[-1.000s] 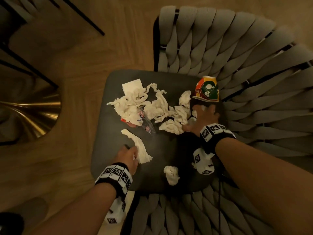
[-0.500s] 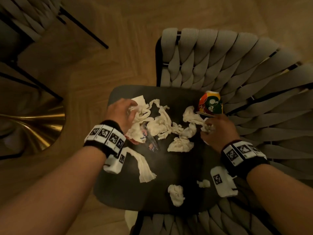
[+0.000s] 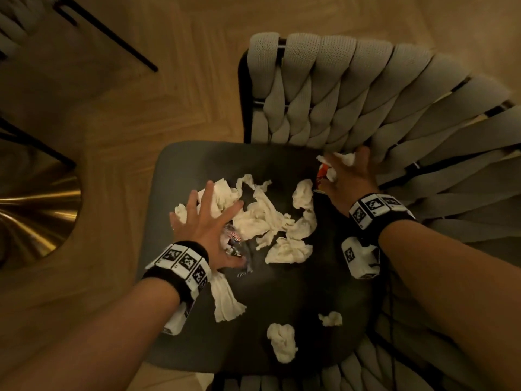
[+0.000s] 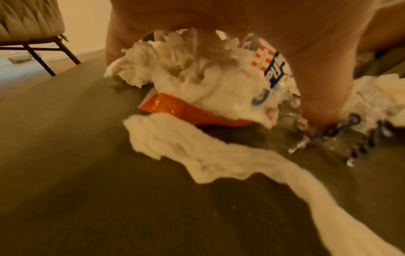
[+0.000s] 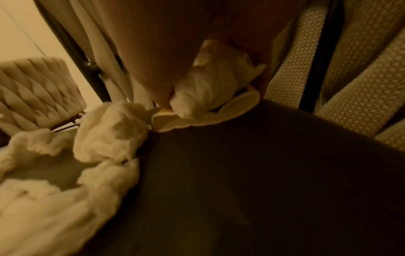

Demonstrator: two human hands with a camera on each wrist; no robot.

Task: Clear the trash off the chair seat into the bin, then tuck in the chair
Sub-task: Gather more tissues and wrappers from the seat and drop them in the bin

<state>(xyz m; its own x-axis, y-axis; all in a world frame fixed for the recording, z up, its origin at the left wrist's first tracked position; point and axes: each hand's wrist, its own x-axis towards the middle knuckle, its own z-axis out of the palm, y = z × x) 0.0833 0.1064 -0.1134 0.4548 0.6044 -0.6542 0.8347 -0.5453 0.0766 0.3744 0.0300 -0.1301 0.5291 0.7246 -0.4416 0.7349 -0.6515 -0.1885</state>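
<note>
— Where's our left hand [image 3: 207, 224]?
— Mid-frame, fingers spread flat on the tissues [image 3: 262, 215] and wrapper [image 4: 188, 110] on the seat [image 3: 296, 292].
— And our right hand [image 3: 345, 179]?
— Upper right, curled around a tissue wad [image 5: 208, 86], on the cup [image 3: 321, 176] by the backrest [image 3: 352, 103].

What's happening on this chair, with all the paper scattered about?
A person is clearing trash off the dark chair seat. Their left hand lies spread over a pile of crumpled tissues and a clear plastic wrapper. Their right hand holds a wad of tissue at the back of the seat, over a crushed paper cup. Several loose tissues are not yet picked up, and no bin is in view.
</note>
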